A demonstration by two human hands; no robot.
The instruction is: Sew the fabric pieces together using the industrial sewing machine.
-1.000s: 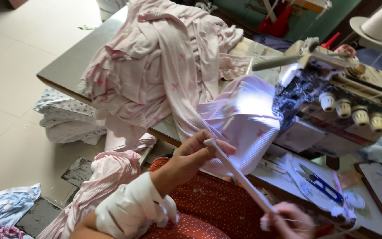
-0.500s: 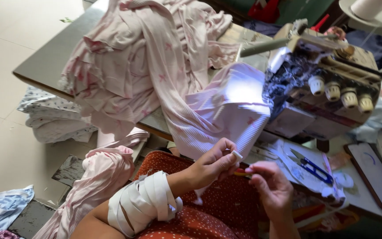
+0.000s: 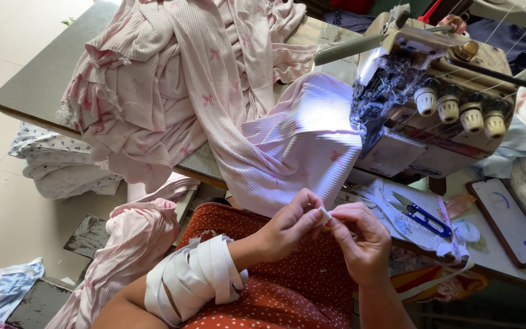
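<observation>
My left hand (image 3: 287, 224) and my right hand (image 3: 360, 234) meet over my lap, fingertips together. Both pinch the end of a narrow white strip (image 3: 324, 213). More of that white strip is wound in several loops around my left forearm (image 3: 193, 277). Just above the hands a piece of pink striped fabric (image 3: 293, 146) hangs off the table edge, lit by the lamp of the sewing machine (image 3: 439, 103).
A heap of pink striped garments (image 3: 153, 85) covers the grey table (image 3: 38, 85). Blue-handled thread snips (image 3: 424, 216) lie on the table right of my hands, and a phone (image 3: 509, 222) beyond them. Fabric piles lie on the floor (image 3: 62, 164) at left.
The right hand came up from the lower right to meet the left. The long strip stretched between them is now gathered to a short end pinched by both hands.
</observation>
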